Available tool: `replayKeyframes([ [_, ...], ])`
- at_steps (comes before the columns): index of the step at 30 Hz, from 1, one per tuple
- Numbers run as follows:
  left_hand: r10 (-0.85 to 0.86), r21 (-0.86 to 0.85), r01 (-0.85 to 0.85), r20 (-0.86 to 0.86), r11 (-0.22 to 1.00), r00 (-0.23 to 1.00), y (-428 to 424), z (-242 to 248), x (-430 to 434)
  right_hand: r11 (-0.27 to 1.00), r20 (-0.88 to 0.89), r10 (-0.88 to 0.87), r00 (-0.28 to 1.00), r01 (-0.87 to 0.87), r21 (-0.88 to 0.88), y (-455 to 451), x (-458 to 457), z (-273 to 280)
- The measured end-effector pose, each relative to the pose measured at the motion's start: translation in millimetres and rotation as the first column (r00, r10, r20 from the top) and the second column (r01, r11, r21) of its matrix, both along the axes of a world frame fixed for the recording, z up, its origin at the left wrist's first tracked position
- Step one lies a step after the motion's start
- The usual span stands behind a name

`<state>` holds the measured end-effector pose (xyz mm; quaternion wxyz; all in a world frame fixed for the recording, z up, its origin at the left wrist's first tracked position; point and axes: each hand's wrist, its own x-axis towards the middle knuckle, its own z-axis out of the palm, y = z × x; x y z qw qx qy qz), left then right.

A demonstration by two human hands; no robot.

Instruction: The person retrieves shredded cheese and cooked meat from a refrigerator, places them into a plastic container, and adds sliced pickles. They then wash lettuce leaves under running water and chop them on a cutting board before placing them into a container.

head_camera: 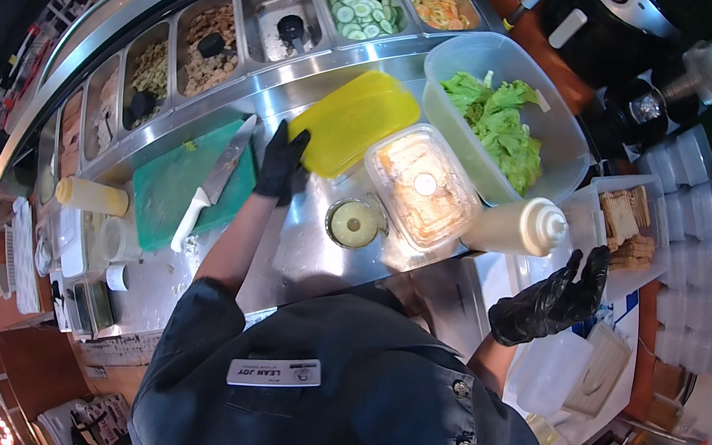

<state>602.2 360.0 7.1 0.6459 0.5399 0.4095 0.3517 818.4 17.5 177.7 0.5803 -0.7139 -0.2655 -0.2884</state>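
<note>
My left hand, in a black glove, touches the left end of a yellow plastic lid; whether its fingers grip it is unclear. My right hand, also gloved, is apart from it, fingers spread and holding nothing, near a plastic tub of toasted bread slices. Between them stand a clear lidded container, a small round cup with pale green contents and a tilted cream-coloured squeeze bottle. A large tub holds lettuce. A white-handled knife lies across a green cutting board.
Steel food pans with sliced cucumber and other fillings line the counter's far edge. A yellow squeeze bottle lies at the left. Stacked clear containers and a black appliance stand at the right.
</note>
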Motion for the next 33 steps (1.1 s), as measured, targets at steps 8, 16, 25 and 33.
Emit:
replayKeyframes([
  [8, 0.369, 0.737, -0.043, -0.286, 0.675, 0.884, 4, 39, -12, 0.681, -0.411, 0.681, 0.606, -0.731, 0.051, 44, -88, 6],
  [16, 0.352, 0.446, 0.231, -0.867, 0.865, 0.354, -38, 18, -224, 0.067, -0.682, 0.72, -0.126, -0.966, 0.249, 117, -145, -49],
  [25, -0.391, 0.25, 0.312, 0.401, 0.917, 0.828, -106, -5, -184, -0.05, -0.655, 0.756, -0.019, -0.998, -0.028, 151, -254, -159],
  [33, -0.217, -0.242, 0.479, 0.663, 0.844, 0.717, -43, 36, -161, 0.55, -0.844, 0.421, -0.331, -0.647, 0.528, 118, -287, -100],
])
